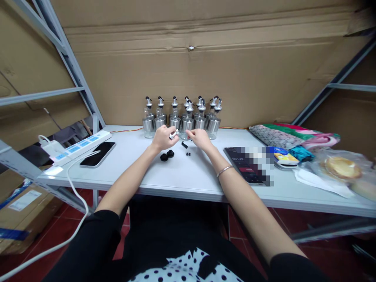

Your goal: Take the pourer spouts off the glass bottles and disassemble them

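Two bare hands meet mid-surface, both forearms reaching in from the near edge, palms down. Left hand (165, 138): wrist bent inward, fingers curled closed around a small silver piece (174, 135), which sits at the fingertips just in front of the bottles. Right hand (200, 139): angled in from the other side, knuckles up, thumb and index extended toward the silver piece, bracelet (225, 171) on the forearm. Cannot tell if the right fingers are pinched on anything.

Containers: front row of six glass bottles (149, 125) with steel sleeves, more behind. Front row, left three have bare necks; right three carry silver pour spouts (217, 105). Back row has spouts too. Contents: cannot tell. A clear plastic bag (326, 158) at far right holds a round pastry (343, 168).

Loose on the surface (194, 176) between the forearms: two round black stoppers (167, 156) touching, one short black lever (184, 145), two tiny black bits (188, 154) near the right hand.

Left side: dark-screened phone (98, 154) beside a power strip (84, 147). Right side: bigger phone (243, 166) with timer, partly pixelated, then a blue and yellow packet (283, 156) in front of folded cloth (293, 135).
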Motion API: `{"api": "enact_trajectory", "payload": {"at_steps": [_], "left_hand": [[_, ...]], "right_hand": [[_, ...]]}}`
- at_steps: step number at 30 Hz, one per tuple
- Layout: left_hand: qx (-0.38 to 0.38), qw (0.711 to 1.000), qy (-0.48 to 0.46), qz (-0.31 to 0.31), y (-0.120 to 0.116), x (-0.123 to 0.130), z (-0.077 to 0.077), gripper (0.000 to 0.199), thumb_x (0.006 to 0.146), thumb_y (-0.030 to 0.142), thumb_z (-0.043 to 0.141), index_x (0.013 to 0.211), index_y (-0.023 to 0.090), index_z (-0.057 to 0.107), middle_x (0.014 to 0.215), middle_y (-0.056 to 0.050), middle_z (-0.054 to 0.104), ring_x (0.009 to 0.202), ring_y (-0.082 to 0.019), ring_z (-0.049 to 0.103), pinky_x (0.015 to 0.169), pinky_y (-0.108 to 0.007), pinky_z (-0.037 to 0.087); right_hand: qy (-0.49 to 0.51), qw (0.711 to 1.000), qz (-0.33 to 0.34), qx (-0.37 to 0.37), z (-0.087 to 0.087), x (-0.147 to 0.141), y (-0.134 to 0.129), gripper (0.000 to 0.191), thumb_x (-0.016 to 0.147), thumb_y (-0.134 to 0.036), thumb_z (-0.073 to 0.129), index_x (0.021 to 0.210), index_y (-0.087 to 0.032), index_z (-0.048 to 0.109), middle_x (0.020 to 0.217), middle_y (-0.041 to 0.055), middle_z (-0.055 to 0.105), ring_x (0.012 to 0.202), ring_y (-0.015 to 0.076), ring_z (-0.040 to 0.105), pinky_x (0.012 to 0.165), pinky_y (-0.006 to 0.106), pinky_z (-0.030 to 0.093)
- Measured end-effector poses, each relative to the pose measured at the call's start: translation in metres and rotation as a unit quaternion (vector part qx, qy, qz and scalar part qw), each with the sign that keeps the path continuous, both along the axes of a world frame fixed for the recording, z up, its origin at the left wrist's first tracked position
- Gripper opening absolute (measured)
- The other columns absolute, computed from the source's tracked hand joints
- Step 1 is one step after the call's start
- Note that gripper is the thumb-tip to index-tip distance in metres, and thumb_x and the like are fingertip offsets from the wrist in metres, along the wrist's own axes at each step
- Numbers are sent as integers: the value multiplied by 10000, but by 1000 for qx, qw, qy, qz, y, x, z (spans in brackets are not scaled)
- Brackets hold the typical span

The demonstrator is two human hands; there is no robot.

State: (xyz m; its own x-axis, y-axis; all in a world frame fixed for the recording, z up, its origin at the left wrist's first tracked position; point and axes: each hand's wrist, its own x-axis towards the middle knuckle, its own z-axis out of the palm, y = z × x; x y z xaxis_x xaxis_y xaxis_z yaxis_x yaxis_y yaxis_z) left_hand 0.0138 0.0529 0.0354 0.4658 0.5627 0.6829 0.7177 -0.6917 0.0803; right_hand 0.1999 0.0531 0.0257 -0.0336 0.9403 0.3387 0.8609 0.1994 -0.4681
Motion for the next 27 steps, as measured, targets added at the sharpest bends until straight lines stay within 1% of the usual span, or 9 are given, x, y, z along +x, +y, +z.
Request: {"api": "enact_trajectory", "payload": {"at_steps": [2, 4, 7, 10, 12, 14, 20, 23, 27], "left_hand": [[4, 1000, -4, 4, 2, -2, -1, 112, 731, 243, 467, 632, 205, 428, 576, -9, 493, 590, -165, 443, 637, -295, 383], [6, 1000, -8, 10, 3, -3, -1, 124, 739, 249, 465, 632, 206, 423, 582, -10, 496, 594, -166, 446, 631, -292, 378], [2, 1000, -10, 17, 3, -4, 0, 144, 746, 257, 470, 624, 207, 413, 582, -10, 497, 595, -166, 446, 629, -290, 376], [0, 1000, -12, 22, 3, -5, 1, 150, 751, 257, 470, 620, 206, 417, 586, -14, 504, 595, -166, 444, 626, -292, 374], [-2, 1000, -13, 27, 3, -5, 1, 145, 753, 254, 469, 622, 205, 427, 589, -15, 510, 596, -167, 446, 623, -293, 372], [-4, 1000, -11, 28, 4, -5, 0, 141, 754, 255, 470, 627, 204, 437, 592, -15, 514, 599, -167, 451, 625, -292, 372], [-1, 1000, -12, 24, 5, -5, -1, 152, 760, 265, 467, 627, 205, 426, 595, -16, 515, 601, -168, 455, 624, -290, 367], [-4, 1000, -12, 23, 5, -5, 0, 149, 758, 262, 465, 627, 206, 422, 592, -15, 513, 590, -166, 448, 620, -291, 360], [-10, 999, -10, 29, 4, -5, 0, 145, 759, 258, 471, 629, 205, 431, 586, -13, 509, 592, -167, 452, 620, -290, 357]], "right_hand": [[-28, 999, -2, -41, -5, 1, 3, 389, 892, -373, 467, 692, -153, 718, 657, 73, 690, 703, 182, 615, 660, 252, 369], [-33, 997, 1, -63, -9, 2, 5, 324, 871, -347, 515, 746, -151, 742, 688, 74, 708, 684, 168, 617, 654, 242, 382], [-33, 997, -2, -69, -11, 4, 7, 237, 839, -302, 579, 832, -144, 757, 756, 89, 731, 701, 173, 633, 670, 242, 413], [-46, 997, 9, -56, -11, 5, 9, 169, 806, -205, 610, 865, -157, 760, 867, 98, 745, 821, 198, 659, 746, 249, 442], [-58, 997, 17, -51, -12, 7, 9, 171, 785, -138, 606, 853, -160, 761, 927, 108, 741, 904, 216, 659, 803, 257, 446], [-69, 996, 13, -55, -14, 8, 9, 187, 766, -94, 599, 846, -150, 759, 942, 127, 735, 940, 235, 657, 830, 273, 449], [-93, 992, -34, -79, -16, 8, 4, 163, 750, -150, 640, 876, -155, 744, 969, 161, 716, 963, 271, 650, 839, 326, 465], [-95, 992, -44, -77, -15, 8, 4, 184, 766, -112, 599, 878, -142, 742, 965, 178, 714, 961, 281, 652, 835, 338, 469], [-97, 991, -35, -80, -16, 8, 6, 205, 767, -72, 578, 863, -132, 748, 957, 178, 719, 972, 275, 651, 854, 327, 465]]}}
